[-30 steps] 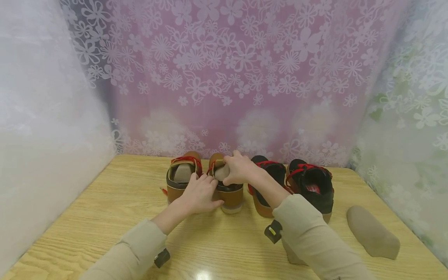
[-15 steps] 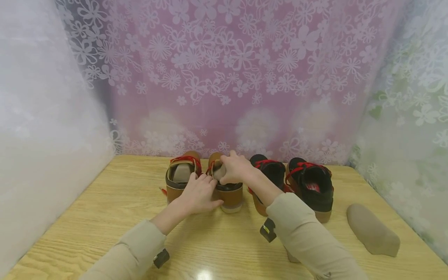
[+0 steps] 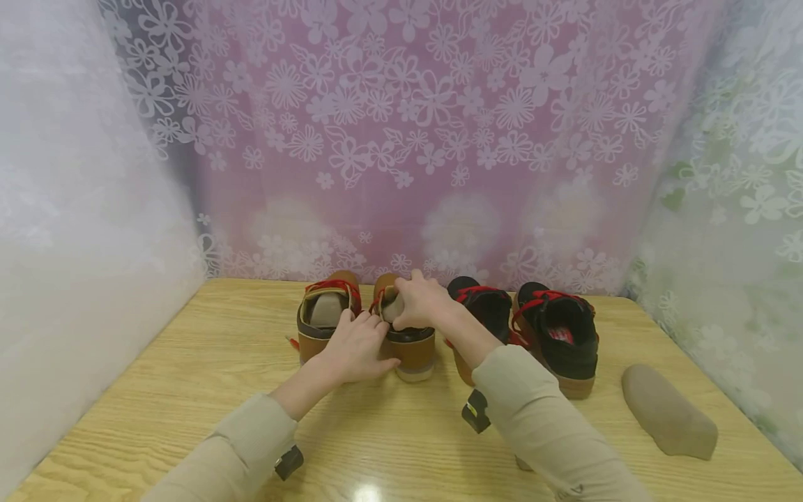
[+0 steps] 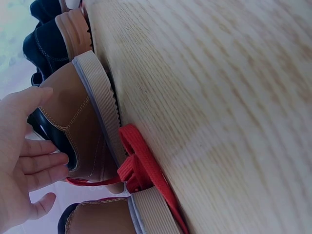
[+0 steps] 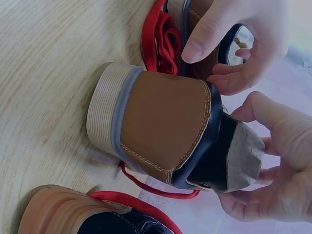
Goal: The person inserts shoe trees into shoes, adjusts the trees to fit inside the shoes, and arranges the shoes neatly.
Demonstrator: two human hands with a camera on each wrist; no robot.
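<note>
While the leftmost brown shoe [image 3: 316,346] stands on the tabletop [image 3: 238,355] with a beige insert [image 3: 327,311] inside it, the person's left hand [image 3: 356,348], fingers loosely extended and grasping nothing, is just beside the collar of the second brown shoe [image 3: 415,356]. In that shoe's opening sits another beige insert [image 5: 245,156], which the right hand [image 3: 423,302] pinches between thumb and fingers. Farther right stand two red-laced black shoes [image 3: 580,358], and beyond them lies a loose beige insert [image 3: 668,413].

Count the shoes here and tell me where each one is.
4, in a row, left to right: first brown shoe; second brown shoe, beside it; first black shoe, partly hidden by the right arm; second black shoe, at the right end.
</note>
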